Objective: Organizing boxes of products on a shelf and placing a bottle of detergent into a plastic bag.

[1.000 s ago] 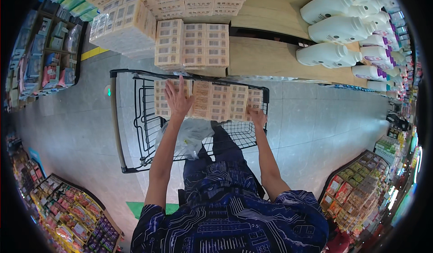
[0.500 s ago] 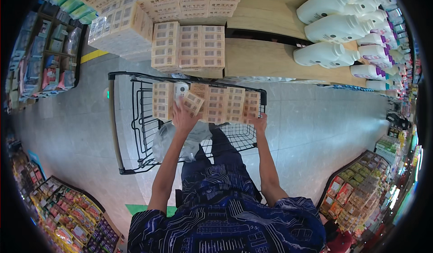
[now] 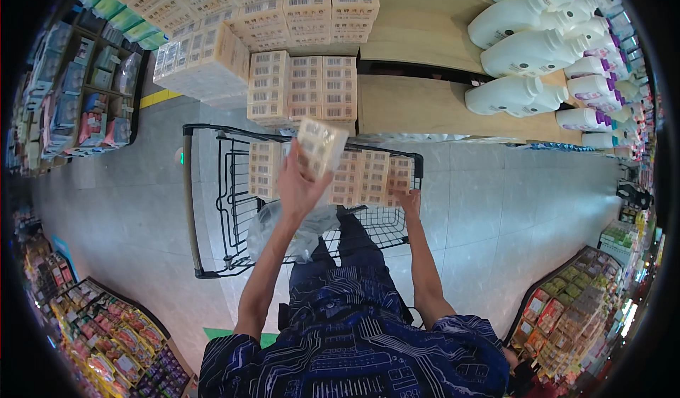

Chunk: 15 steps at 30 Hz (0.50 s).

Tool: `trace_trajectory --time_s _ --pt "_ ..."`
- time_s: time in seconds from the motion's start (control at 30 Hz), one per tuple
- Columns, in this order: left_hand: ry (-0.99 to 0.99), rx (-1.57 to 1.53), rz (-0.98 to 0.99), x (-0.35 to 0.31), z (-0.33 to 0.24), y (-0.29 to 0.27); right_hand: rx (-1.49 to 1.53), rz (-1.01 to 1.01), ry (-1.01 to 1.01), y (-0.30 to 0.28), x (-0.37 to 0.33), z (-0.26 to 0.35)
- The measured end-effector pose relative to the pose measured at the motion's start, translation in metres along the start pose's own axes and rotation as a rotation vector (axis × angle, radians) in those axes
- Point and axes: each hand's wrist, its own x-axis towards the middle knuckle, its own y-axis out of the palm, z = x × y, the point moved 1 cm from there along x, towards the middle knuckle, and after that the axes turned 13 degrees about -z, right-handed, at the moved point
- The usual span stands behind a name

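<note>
as a person's left hand [image 3: 303,189] grasps a wrapped beige pack [image 3: 322,143] just above the center of the frame, thumb and fingers closed around its lower end, the right hand [image 3: 410,201] sets its fingers against the end pack [image 3: 399,177] of a matching row, right of center; whether those fingers grip it or merely touch it cannot be told. the held pack is tilted, its top leaning to the right, in front of the black rim [image 3: 382,150] of a wire shopping cart [image 3: 230,185]. inside the cart, more beige packs [image 3: 361,175] line the far side, with one standing at the left of the row [image 3: 263,171], and a clear plastic bag [image 3: 283,229] lies nearer the person, below the left forearm. across the top of the frame, stacks of similar packs [image 3: 304,90] stand on and before a wooden shelf [image 3: 418,104], while white bottles [image 3: 513,51] lie on their sides at upper right. displays of colorful packaged goods [image 3: 113,327] fill the lower left corner, with another display [image 3: 567,302] at lower right. a dark blue shirt [image 3: 354,348] with pale line patterns occupies the bottom center, and gray floor tiles [image 3: 489,199] stretch to the right of the cart.
</note>
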Motion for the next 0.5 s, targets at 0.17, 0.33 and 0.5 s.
trace_trajectory --time_s 0.17,0.33,0.5 --pt "0.197 0.011 -0.281 0.096 -0.044 -0.014 -0.214 -0.037 0.010 -0.020 0.008 0.001" --pt "0.020 0.094 -0.174 0.156 -0.055 -0.004 -0.351 0.117 0.007 -0.008 0.006 0.010" --pt "0.173 0.258 -0.296 0.156 -0.038 0.051 -0.146 -0.040 -0.033 0.012 0.005 -0.014"
